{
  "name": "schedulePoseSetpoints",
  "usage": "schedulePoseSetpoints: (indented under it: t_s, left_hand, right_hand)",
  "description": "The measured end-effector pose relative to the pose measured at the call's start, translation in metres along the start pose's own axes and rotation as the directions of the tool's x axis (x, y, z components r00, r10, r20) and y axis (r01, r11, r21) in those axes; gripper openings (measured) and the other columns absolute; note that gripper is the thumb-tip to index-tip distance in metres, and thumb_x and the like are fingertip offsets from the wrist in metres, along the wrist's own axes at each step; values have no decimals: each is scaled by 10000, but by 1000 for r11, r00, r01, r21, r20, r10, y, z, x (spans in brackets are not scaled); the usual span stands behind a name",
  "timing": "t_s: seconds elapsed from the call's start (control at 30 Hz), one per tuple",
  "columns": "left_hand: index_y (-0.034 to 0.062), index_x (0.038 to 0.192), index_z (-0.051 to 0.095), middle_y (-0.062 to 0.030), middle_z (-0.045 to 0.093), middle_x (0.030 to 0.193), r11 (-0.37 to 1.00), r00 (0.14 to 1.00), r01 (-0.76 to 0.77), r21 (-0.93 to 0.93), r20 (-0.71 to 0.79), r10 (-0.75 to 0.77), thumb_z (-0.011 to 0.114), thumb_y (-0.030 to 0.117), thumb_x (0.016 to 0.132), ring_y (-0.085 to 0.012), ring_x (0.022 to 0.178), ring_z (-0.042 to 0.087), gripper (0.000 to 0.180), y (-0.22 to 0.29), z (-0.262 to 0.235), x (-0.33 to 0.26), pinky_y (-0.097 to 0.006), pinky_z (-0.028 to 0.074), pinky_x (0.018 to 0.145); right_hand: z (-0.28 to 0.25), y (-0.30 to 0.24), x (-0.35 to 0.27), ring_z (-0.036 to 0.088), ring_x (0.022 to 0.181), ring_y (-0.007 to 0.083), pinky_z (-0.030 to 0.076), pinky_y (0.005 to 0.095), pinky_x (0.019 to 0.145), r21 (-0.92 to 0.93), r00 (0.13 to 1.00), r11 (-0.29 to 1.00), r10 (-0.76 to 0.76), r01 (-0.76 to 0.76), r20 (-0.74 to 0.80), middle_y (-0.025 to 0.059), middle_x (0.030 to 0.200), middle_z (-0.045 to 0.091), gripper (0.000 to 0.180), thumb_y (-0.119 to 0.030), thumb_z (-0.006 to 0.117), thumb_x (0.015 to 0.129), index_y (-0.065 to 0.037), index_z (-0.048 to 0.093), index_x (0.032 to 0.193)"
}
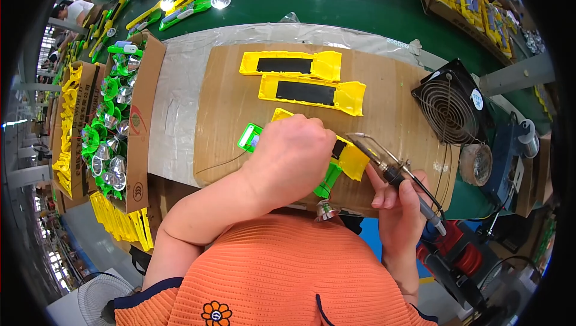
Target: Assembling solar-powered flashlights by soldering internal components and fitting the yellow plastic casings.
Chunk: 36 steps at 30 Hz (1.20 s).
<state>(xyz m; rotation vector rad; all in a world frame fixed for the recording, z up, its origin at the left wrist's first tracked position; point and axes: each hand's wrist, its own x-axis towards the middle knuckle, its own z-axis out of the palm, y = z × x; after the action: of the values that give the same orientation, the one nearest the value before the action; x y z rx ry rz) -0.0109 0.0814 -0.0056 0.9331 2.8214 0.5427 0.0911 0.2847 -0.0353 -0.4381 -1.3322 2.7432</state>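
Note:
My left hand [292, 156] presses down on a yellow plastic housing [351, 159] with green parts [248, 137] lying on a cardboard mat [222, 104]; most of the housing is hidden under the hand. My right hand [401, 209] grips a soldering iron [384, 167], its metal tip angled toward the housing just right of my left hand. A thin wire [219, 163] trails left from the piece. A silver reflector [326, 210] hangs at the near edge below the housing.
Two more yellow housings with black panels [291, 64] [312, 93] lie farther back on the mat. A box of green parts and silver reflectors [111, 128] stands at left, beside a box of yellow shells [67, 128]. A black fan [450, 108] and solder spool [476, 164] sit at right.

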Motion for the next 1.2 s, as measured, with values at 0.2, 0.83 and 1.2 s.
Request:
schedulePoseSetpoints:
  t_s: [0.2,0.83,1.2]
  left_hand:
    - [75,765,694,-81,646,761,993,994,105,57,-46,-102,653,148,813,-290,774,644,97,-10,-1,5,-412,531,709]
    - [38,879,679,-109,644,876,850,864,486,205,-259,-432,687,259,895,-295,855,615,222,-55,-28,-105,-404,497,704]
    - [81,990,727,-63,678,968,917,932,-206,-342,-353,77,756,27,776,-245,921,647,222,-58,-18,-74,-342,506,774]
  right_hand:
    - [10,8,27,585,594,217,364,579,1109,16,1000,1000,-13,13,2,51,644,515,79,-98,519,976,-77,449,1008]
    - [5,13,-11,551,520,207,387,574,1087,-42,998,997,-62,62,1,49,583,474,165,-149,555,944,-75,411,977]
    - [13,18,-20,530,486,180,337,578,1131,-158,998,987,-16,26,63,38,558,460,213,-141,596,912,-80,400,969]
